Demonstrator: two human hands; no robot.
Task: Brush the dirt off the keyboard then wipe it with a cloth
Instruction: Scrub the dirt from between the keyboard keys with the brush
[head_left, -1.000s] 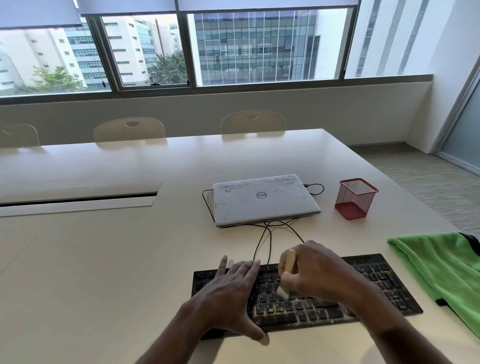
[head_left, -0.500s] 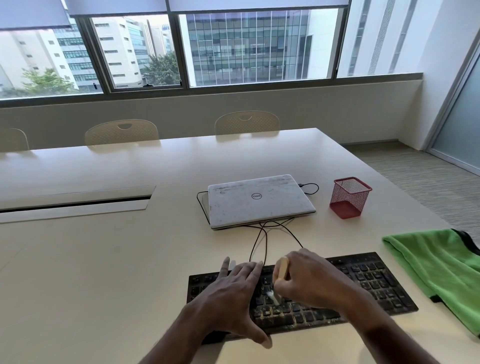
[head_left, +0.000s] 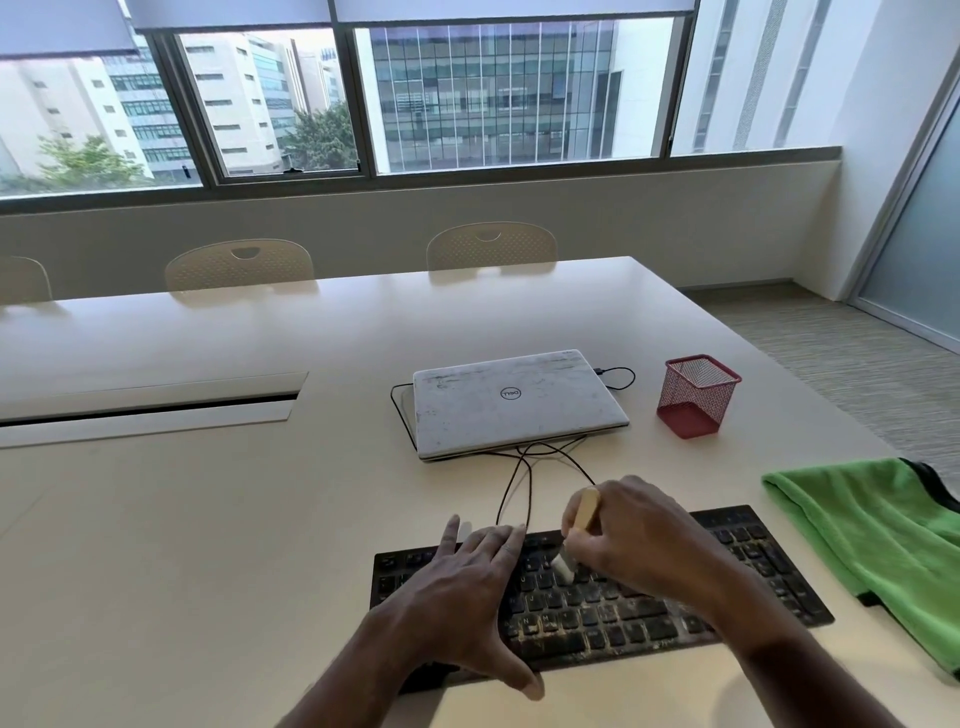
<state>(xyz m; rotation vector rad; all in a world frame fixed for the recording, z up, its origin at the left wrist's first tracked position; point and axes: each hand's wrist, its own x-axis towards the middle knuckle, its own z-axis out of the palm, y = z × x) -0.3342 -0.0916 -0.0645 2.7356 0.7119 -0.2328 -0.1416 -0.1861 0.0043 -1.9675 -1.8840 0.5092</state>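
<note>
Wood-coloured brush (head_left: 584, 512) pinched in the curled fingers of the right hand (head_left: 644, 545), pale bristles down on the middle rows of the black keyboard (head_left: 753, 571). Left hand (head_left: 457, 587) flat with fingers straight, holding nothing, pressing the keyboard's left half onto the table (head_left: 208, 545). Likely to flick the tan grit (head_left: 597, 631) lodged between the lower keys onto the green cloth (head_left: 883, 530) just beside the right end if swept hard that way; likely to pack it deeper if pressed. Could snag the black cables (head_left: 524, 483) behind the top row on a long outward stroke. Cannot see keys beneath either hand, nor the right fingertips. Cloth cut off at the frame edge; dark item beneath it unidentifiable.
</note>
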